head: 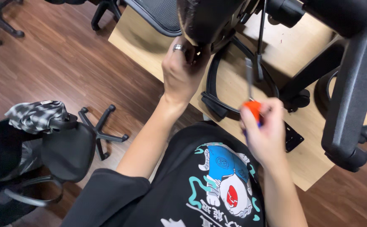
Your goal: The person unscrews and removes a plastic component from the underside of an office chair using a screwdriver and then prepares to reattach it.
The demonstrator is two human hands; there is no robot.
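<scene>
From the head camera, our left hand (182, 69) is closed tight on the black chair seat (208, 19), which lies tipped over the table (313, 143). Our right hand (264, 130) is wrapped around the orange screwdriver (252, 98). We think the tip could slip, because the seat may wobble.

One screwdriver (250, 90), two hands, left (182, 69) and right (265, 130), one ring (179, 48), one wooden table (305, 155), one standing office chair (68, 153).
</scene>
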